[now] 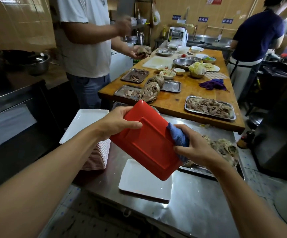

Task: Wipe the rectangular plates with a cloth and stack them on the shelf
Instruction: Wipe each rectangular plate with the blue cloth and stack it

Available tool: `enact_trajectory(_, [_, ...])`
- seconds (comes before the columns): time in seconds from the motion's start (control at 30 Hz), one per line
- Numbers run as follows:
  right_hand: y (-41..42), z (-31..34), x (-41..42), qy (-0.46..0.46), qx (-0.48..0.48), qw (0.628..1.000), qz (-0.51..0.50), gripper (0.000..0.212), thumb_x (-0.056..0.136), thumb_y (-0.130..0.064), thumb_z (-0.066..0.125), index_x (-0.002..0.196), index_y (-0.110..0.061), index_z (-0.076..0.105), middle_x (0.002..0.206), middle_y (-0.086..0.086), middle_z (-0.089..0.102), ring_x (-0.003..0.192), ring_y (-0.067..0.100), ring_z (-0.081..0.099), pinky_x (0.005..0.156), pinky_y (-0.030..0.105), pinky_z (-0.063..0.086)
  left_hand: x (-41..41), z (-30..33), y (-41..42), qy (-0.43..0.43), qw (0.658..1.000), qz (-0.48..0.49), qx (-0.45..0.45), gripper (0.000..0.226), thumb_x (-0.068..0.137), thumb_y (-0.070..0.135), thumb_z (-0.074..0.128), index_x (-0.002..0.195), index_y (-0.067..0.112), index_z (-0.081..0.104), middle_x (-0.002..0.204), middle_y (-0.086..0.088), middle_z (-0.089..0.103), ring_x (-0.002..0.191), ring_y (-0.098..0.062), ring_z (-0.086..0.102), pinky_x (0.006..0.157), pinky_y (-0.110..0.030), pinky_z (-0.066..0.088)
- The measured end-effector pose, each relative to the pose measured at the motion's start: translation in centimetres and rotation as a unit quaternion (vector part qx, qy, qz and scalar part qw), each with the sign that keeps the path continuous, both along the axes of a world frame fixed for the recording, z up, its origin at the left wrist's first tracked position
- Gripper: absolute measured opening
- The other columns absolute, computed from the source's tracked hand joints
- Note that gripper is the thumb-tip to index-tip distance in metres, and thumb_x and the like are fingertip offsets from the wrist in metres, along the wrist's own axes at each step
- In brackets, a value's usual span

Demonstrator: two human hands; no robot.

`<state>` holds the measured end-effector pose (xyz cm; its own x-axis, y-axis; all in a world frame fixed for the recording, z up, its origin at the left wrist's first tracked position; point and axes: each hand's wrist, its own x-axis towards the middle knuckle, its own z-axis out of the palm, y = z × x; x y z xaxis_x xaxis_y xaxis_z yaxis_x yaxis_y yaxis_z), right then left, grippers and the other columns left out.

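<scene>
Presently: left hand (pixel 120 122), fingers curled over the upper-left edge of one red rectangular plate (pixel 147 143), thumb laid across its underside; right hand (pixel 193 146), bunched round one blue cloth (pixel 177 136) and pressing it to the plate's right edge. The plate is held in the air, underside up and tilted, above the steel worktop (pixel 199 203). Handling, by judgement: rigid and light (it looks like melamine or plastic), smooth and likely slick if damp, liable to chip if dropped; best taken at a short edge with thumb against fingers, as the left hand has it, leaving the faces free for the cloth. The cloth is soft, folds to the palm. Counted outward: one white rectangular plate (pixel 144 182) flat on the worktop directly beneath; one tall stack of plates (pixel 98 155) at the left, white-topped, its ribbed edges too fine to count; one steel tray of meat scraps (pixel 225 148) behind the right hand. No shelf is identifiable. Beyond, a wooden table (pixel 173 100) and two other persons.
</scene>
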<state>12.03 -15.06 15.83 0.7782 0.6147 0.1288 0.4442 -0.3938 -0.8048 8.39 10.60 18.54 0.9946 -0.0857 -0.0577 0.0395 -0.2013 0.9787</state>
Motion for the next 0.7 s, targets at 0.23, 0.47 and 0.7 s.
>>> enact_trajectory(0.23, [3.0,-0.1,0.7,-0.125,-0.039,0.991,0.005,0.069,0.087,-0.006,0.059,0.147,-0.019,0.026,0.14,0.007,0.04,0.129,0.019,0.038,0.11,0.036,0.03,-0.6,-0.9,-0.7,-0.017,0.997,0.077,-0.024,0.032,0.079,0.009,0.071,0.108,0.018,0.063,0.088,0.0,0.072,0.075,-0.013,0.07,0.06,-0.023,0.055])
enact_trajectory(0.47, [2.3,-1.6,1.5,-0.198,-0.088,0.975,-0.043,0.052,0.093,-0.022,0.054,0.142,-0.017,0.037,0.129,0.011,0.048,0.12,0.025,0.043,0.1,0.033,0.031,-1.4,-2.3,-0.5,0.012,0.985,0.143,-0.1,0.022,0.08,0.009,0.068,0.101,0.015,0.065,0.08,-0.001,0.072,0.068,-0.012,0.069,0.057,-0.023,0.054])
enact_trajectory(0.7, [1.1,-2.7,1.1,-0.111,-0.074,0.988,-0.08,0.053,0.098,-0.032,0.041,0.148,-0.021,0.024,0.156,0.0,0.014,0.143,0.012,0.011,0.114,0.026,0.008,-1.4,-4.5,-0.7,0.079,0.95,0.214,-0.211,0.009,0.086,0.012,0.063,0.095,0.013,0.065,0.071,-0.004,0.072,0.06,-0.016,0.069,0.053,-0.028,0.057])
